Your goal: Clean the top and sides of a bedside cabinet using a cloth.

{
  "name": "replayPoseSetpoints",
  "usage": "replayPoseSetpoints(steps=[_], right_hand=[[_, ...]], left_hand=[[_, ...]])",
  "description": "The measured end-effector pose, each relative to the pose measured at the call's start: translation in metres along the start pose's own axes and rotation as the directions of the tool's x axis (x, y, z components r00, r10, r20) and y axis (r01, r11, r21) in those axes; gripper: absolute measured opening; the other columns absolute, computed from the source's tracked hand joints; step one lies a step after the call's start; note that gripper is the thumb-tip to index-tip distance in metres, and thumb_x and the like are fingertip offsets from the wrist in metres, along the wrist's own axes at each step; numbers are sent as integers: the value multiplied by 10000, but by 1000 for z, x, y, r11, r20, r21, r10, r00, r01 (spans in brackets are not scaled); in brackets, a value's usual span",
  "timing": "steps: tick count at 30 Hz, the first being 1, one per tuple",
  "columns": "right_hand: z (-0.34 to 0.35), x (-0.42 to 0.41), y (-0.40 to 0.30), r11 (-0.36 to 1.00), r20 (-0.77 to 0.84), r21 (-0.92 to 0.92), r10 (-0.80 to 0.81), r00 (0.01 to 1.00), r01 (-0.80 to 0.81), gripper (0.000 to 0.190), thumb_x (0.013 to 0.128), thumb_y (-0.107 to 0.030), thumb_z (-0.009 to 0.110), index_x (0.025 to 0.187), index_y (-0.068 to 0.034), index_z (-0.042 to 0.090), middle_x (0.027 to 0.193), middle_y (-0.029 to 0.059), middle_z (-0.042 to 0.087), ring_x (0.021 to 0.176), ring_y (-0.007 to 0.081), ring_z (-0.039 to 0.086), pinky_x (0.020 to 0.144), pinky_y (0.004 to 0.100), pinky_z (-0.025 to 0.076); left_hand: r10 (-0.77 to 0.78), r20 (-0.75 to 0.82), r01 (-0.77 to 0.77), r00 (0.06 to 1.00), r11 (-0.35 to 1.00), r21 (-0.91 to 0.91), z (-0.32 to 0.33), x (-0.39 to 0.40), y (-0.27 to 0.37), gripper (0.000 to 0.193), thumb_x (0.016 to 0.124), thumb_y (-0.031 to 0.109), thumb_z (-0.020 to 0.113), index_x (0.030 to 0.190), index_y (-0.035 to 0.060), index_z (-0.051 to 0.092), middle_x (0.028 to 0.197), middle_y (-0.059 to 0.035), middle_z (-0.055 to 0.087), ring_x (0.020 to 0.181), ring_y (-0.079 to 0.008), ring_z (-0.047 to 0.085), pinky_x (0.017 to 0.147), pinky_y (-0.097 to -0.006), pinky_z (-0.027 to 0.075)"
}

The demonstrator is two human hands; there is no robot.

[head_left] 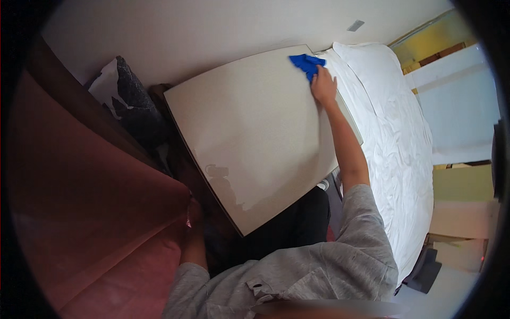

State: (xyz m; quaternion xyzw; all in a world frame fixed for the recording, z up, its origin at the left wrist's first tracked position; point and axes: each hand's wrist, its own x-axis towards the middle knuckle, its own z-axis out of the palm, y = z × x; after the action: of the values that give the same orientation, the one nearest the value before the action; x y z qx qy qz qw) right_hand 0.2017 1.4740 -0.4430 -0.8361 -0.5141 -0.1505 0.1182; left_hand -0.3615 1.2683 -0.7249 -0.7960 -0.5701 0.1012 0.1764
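My right hand (324,85) is pressed on a blue cloth (308,65), gripping it near the far right corner of a pale, flat-topped table (259,127). The cloth lies crumpled against the tabletop. A wet-looking patch (223,183) shows on the near left part of that surface. My left hand (194,211) is low at the left, beside the edge of a red fabric sheet (119,199). It is dark and partly hidden there, so whether its fingers hold the fabric is unclear.
A bed with a rumpled white cover (398,159) stands at the right, against the table's side. At the left is a black, grey and white patterned cushion (131,103). A pale wall (179,36) with a socket plate (356,26) rises behind the table. My dark-clad legs (291,223) are under its near edge.
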Motion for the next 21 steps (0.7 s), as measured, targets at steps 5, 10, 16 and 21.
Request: replayPoseSetpoints(steps=[5,10,16,21], right_hand=[[32,74,41,979,58,130,153,987,-159,475,904,-314,510,1294,-44,509,1247,190,565,1163,338,540,1026,501,371],[45,73,48,967,-20,255,-2,1000,7,436,907,-320,539,1151,37,586,1073,275,627,1012,430,592,895,465,460],[-25,-32,148,983,173,122,113,978,-135,438,973,-391,450,999,21,596,963,295,621,945,459,583,781,474,461],[-70,-120,201,963,248,78,231,941,-257,451,972,-413,455,966,12,607,925,280,627,911,446,597,765,451,468]], left_hand=[[-39,-35,37,999,997,-68,0,2,5,149,951,143,459,1001,54,568,778,-56,618,685,-179,656,560,-333,545],[-118,211,190,970,914,-359,37,-17,3,156,954,171,464,1004,60,561,769,-35,614,630,-161,639,510,-302,528],[-51,698,548,714,661,-512,68,-41,23,334,998,235,381,1155,9,570,1023,-182,624,863,-349,621,805,-429,513],[255,-203,-27,945,680,733,40,-5,51,307,972,220,457,1155,35,621,1026,-106,637,873,-259,635,758,-380,530]])
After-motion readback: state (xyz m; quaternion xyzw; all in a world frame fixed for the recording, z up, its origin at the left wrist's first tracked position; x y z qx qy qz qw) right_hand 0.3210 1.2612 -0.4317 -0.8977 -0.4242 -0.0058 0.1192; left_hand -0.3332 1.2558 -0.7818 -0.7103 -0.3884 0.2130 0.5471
